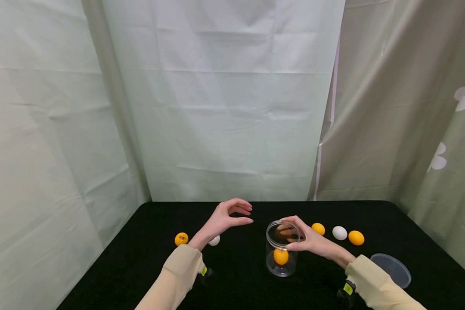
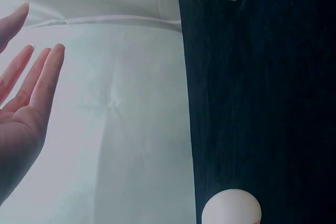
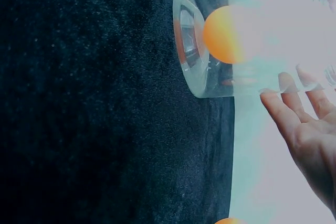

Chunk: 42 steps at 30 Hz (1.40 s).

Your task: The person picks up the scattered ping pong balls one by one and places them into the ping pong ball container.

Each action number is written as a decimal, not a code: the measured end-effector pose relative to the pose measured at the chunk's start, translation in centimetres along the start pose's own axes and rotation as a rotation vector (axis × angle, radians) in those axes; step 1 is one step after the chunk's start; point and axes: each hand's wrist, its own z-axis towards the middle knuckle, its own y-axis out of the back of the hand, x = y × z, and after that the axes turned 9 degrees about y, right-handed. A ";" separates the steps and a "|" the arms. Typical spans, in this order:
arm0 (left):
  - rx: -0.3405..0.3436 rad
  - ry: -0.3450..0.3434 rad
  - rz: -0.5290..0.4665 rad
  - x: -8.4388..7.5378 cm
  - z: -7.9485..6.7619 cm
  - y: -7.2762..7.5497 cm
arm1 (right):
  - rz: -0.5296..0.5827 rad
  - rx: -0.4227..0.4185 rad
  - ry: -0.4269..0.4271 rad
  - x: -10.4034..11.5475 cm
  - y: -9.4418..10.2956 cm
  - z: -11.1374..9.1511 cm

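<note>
Cream sleeves [image 1: 376, 280] lie nearest; right hand [image 1: 308, 237] grips the upright jar [image 1: 271, 256] near its top; left hand [image 1: 230, 216] is empty, fingers [image 2: 47, 80] parted, the jar rightward of them.

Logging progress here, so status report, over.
Left grip empty. Right grip around transparent cylindrical jar, orange ball inside. Not in the way: grey circular lid, lying apart.

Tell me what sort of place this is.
Probably a curtained-off recording booth, though the wider room is hidden: pale curtains hang close behind and beside a black table, and a wrist camera is being worn.
</note>
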 end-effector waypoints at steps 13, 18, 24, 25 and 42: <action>-0.076 0.009 -0.005 0.8 -1.1 1.7 | 0.015 0.011 0.015 0.0 0.0 0.0; -0.099 0.020 -0.015 1.0 -1.5 2.2 | 0.009 0.012 0.012 0.0 0.0 0.0; -0.130 0.046 -0.005 1.1 -1.9 2.7 | 0.015 0.011 0.012 0.0 0.1 0.0; -0.132 0.050 -0.007 1.1 -2.0 2.7 | 0.016 0.011 0.011 0.0 0.1 0.0; -0.255 0.066 0.015 5.3 -2.4 4.6 | 0.008 0.011 0.003 0.1 0.1 -0.1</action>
